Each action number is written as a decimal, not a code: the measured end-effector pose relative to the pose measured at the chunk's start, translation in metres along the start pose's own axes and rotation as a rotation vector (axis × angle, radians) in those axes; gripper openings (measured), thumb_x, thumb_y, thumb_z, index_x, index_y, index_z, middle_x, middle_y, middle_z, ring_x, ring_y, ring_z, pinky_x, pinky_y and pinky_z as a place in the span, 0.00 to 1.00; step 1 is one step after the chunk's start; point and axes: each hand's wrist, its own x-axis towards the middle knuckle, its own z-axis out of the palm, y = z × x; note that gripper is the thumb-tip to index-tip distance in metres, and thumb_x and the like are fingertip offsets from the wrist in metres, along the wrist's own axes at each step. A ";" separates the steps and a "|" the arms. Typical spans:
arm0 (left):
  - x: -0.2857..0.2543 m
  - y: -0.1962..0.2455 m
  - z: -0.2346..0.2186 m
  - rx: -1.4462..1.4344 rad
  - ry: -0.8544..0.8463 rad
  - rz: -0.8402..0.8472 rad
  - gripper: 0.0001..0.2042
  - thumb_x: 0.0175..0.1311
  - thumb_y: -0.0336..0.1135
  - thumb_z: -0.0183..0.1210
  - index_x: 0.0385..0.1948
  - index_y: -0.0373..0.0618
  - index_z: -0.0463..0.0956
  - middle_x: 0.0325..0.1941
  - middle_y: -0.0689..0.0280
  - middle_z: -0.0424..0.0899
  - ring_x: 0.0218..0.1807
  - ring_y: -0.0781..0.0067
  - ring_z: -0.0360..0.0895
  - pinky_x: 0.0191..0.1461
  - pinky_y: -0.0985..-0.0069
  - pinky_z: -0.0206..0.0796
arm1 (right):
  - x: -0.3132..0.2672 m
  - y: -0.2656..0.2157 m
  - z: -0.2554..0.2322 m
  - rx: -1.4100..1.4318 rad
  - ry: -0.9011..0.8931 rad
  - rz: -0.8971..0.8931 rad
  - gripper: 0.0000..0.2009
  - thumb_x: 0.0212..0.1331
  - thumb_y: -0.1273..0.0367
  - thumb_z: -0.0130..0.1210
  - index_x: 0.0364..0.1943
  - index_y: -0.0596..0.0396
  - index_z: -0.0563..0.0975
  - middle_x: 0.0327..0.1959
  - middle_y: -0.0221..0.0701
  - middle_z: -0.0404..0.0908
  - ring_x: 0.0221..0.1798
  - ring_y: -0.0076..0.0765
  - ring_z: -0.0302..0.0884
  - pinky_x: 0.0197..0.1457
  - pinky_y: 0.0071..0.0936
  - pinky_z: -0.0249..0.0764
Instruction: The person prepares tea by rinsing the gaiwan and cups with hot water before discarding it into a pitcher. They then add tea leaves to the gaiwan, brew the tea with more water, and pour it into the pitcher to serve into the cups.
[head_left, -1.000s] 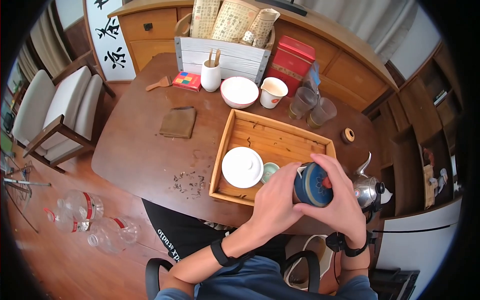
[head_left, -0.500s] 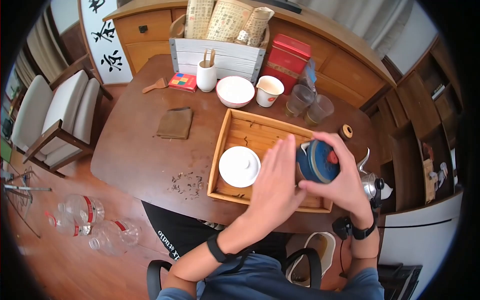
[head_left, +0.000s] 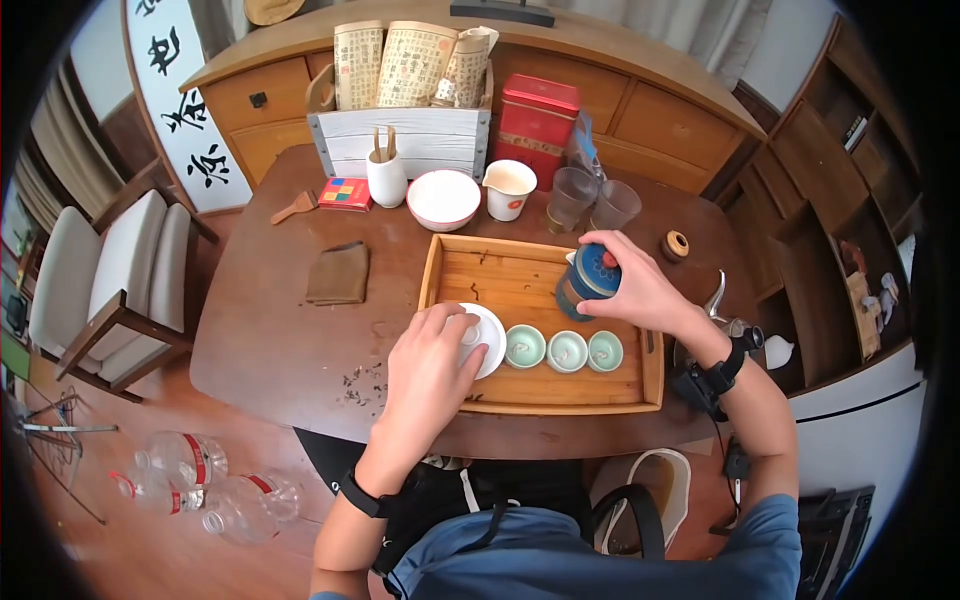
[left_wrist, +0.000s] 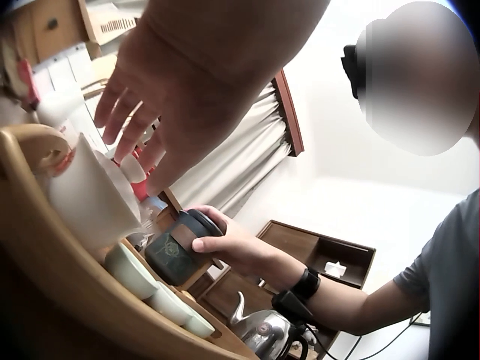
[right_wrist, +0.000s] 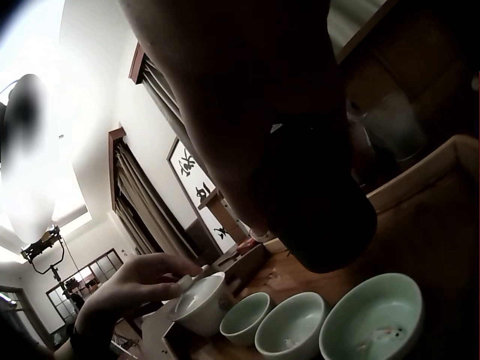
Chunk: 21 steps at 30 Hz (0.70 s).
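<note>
A white lidded bowl (head_left: pixel 489 345) sits at the left of the wooden tea tray (head_left: pixel 560 400). My left hand (head_left: pixel 425 362) reaches over it, thumb and fingertips around the knob of its lid (right_wrist: pixel 185 283). On the right, my right hand (head_left: pixel 645 287) grips a small blue teapot (head_left: pixel 592 285) with a red knob and a brown band. In the left wrist view this teapot (left_wrist: pixel 180 247) is tilted, its lid side toward the palm. Three pale green cups (head_left: pixel 525 346) stand in a row between the lidded bowl and the tray's right end, each with a small design inside.
Behind the tray stand a white bowl (head_left: pixel 444 198), a pitcher (head_left: pixel 509 190), two clear glasses (head_left: pixel 571 197) and a red tin (head_left: pixel 535 130). A steel kettle (left_wrist: pixel 266 330) is to the right. A folded brown cloth (head_left: pixel 337 274) and scattered tea leaves (head_left: pixel 363 388) lie left.
My left hand has left the blue teapot and moved left to the lidded bowl. The right hand keeps the teapot, now farther back over the tray. The green cups have come into view.
</note>
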 end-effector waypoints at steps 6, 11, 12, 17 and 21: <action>0.001 -0.009 0.003 -0.028 -0.017 -0.011 0.16 0.64 0.36 0.71 0.49 0.39 0.85 0.59 0.59 0.86 0.61 0.52 0.82 0.62 0.59 0.77 | -0.009 0.017 0.009 -0.035 0.041 0.022 0.39 0.46 0.65 0.79 0.65 0.51 0.71 0.52 0.39 0.75 0.54 0.46 0.76 0.62 0.42 0.76; 0.002 -0.012 0.002 -0.020 -0.027 -0.019 0.16 0.65 0.37 0.71 0.50 0.39 0.85 0.61 0.59 0.86 0.62 0.52 0.82 0.63 0.59 0.77 | -0.014 0.026 0.012 -0.012 0.035 0.043 0.39 0.46 0.65 0.79 0.64 0.50 0.71 0.51 0.38 0.74 0.55 0.46 0.75 0.62 0.41 0.74; 0.002 -0.012 0.002 -0.028 -0.030 -0.024 0.15 0.65 0.37 0.70 0.50 0.39 0.85 0.61 0.59 0.86 0.62 0.52 0.82 0.64 0.59 0.76 | -0.015 0.026 0.013 -0.007 0.032 0.047 0.39 0.46 0.65 0.79 0.64 0.50 0.70 0.51 0.38 0.73 0.55 0.46 0.75 0.62 0.41 0.74; 0.002 -0.014 -0.002 -0.060 -0.044 -0.047 0.15 0.65 0.36 0.70 0.50 0.40 0.85 0.62 0.58 0.86 0.63 0.50 0.82 0.65 0.58 0.75 | -0.014 0.029 0.011 -0.006 -0.007 0.052 0.40 0.45 0.64 0.78 0.66 0.50 0.70 0.56 0.34 0.74 0.54 0.41 0.72 0.64 0.38 0.73; 0.002 -0.016 -0.002 -0.078 -0.056 -0.037 0.15 0.65 0.36 0.70 0.51 0.40 0.85 0.63 0.57 0.86 0.62 0.49 0.82 0.65 0.57 0.75 | -0.014 0.028 0.007 -0.005 -0.037 0.049 0.41 0.45 0.62 0.79 0.67 0.51 0.70 0.57 0.35 0.74 0.55 0.42 0.72 0.65 0.38 0.72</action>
